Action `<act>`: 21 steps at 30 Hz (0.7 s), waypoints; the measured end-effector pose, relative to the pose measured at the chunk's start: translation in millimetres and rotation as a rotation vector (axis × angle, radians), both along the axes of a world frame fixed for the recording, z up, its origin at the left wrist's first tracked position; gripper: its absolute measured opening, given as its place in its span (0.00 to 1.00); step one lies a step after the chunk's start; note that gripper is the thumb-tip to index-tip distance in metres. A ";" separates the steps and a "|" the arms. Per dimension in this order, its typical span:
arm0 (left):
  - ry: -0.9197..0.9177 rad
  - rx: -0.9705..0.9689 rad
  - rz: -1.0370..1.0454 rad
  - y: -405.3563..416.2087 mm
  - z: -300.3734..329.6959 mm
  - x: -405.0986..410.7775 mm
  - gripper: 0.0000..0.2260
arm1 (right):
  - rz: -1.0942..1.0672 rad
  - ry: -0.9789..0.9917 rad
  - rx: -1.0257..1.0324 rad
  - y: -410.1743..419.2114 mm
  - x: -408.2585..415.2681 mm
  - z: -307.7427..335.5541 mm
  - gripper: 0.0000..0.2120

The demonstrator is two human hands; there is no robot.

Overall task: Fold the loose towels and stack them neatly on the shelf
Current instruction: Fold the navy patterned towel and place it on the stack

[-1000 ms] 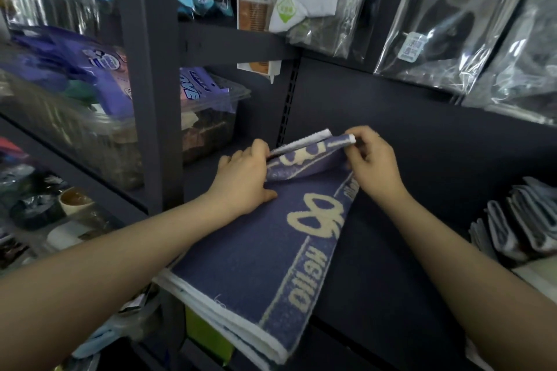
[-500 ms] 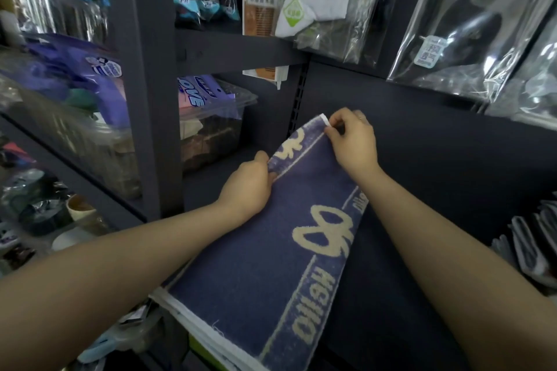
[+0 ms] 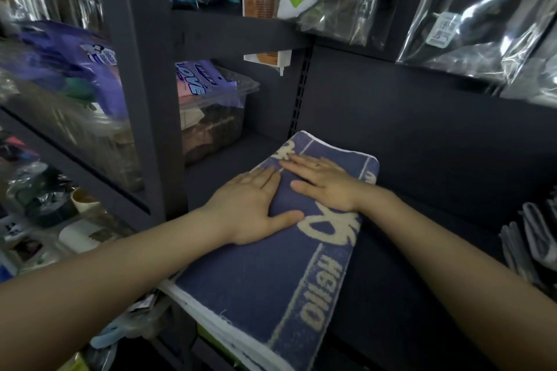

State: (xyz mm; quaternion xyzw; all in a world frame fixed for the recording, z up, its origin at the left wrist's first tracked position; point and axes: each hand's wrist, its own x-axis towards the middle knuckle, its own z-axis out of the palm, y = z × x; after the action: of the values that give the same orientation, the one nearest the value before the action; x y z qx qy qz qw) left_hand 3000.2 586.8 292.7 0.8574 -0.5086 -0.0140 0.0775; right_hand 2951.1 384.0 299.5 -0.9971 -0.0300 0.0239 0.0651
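A dark blue towel (image 3: 256,289) with cream lettering and a white border lies lengthwise on the dark shelf (image 3: 391,295), its near end hanging over the shelf's front edge. My left hand (image 3: 256,208) lies flat on the towel's left side, fingers straight. My right hand (image 3: 325,181) presses flat on the towel just beyond it, fingers pointing left. The far end of the towel is laid down near the back panel.
A clear plastic bin (image 3: 211,117) with packets stands on the shelf at the left. A dark upright post (image 3: 141,99) rises left of the towel. Grey folded cloths (image 3: 536,235) sit at the right edge. Bagged goods (image 3: 482,9) hang above.
Both hands let go of the towel's far end, which they were pinching and spreading out. The end now lies flat and both palms rest on the towel.
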 end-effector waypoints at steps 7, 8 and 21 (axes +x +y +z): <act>-0.035 0.038 -0.002 -1.5 0.5 1.7 0.41 | -0.349 0.050 -0.070 -39.8 -0.9 1.1 0.26; -0.043 0.037 -0.005 -0.9 0.3 1.8 0.40 | -0.400 0.048 -0.063 -42.4 -2.2 0.4 0.27; 0.177 -0.270 0.233 -23.2 14.6 15.8 0.31 | -0.587 -0.127 0.465 -32.4 21.1 16.7 0.31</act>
State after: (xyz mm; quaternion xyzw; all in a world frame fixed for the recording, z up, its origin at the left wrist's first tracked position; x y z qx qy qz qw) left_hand 3016.0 563.6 307.4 0.8877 -0.3944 -0.0121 0.2374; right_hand 2972.2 351.6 316.1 -0.9215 0.2483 -0.0653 0.2916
